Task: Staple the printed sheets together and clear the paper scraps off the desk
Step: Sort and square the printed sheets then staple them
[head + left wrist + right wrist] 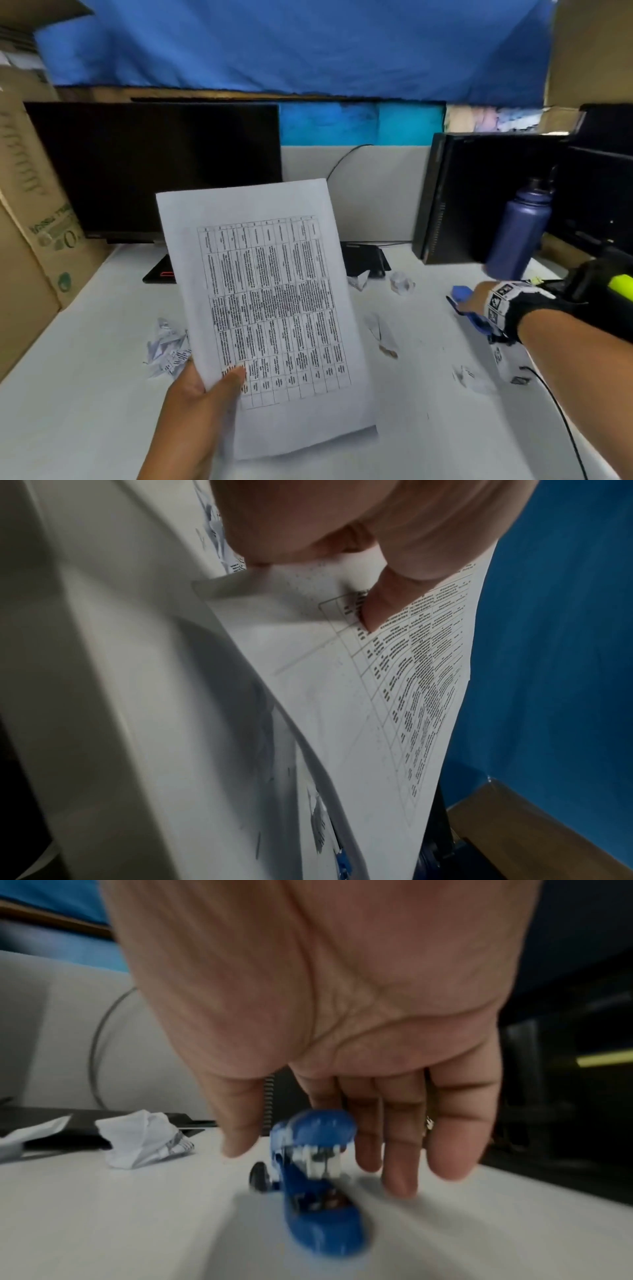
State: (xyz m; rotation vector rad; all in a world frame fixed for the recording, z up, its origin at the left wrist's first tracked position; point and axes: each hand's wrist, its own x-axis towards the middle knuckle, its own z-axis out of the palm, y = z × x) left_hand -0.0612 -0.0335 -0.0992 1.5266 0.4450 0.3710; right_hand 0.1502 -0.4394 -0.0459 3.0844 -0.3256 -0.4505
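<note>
My left hand (219,380) holds the printed sheets (274,308) up above the desk, pinching their lower left corner. Its thumb (380,607) lies on the printed table of the sheets (342,696). A blue stapler (460,298) lies on the white desk (85,394) at the right. My right hand (479,298) hovers over it with straight fingers (397,1150) spread on both sides of the stapler (318,1177), not gripping it. Crumpled paper scraps lie at the left (168,346), behind the sheets (402,282), and near my right forearm (472,377).
A dark monitor (154,164) stands at the back left, its black base (366,257) behind the sheets. A black computer tower (479,195) and a blue bottle (520,229) stand at the right. A cardboard box (34,205) borders the left. A black cable (555,404) trails from my wrist.
</note>
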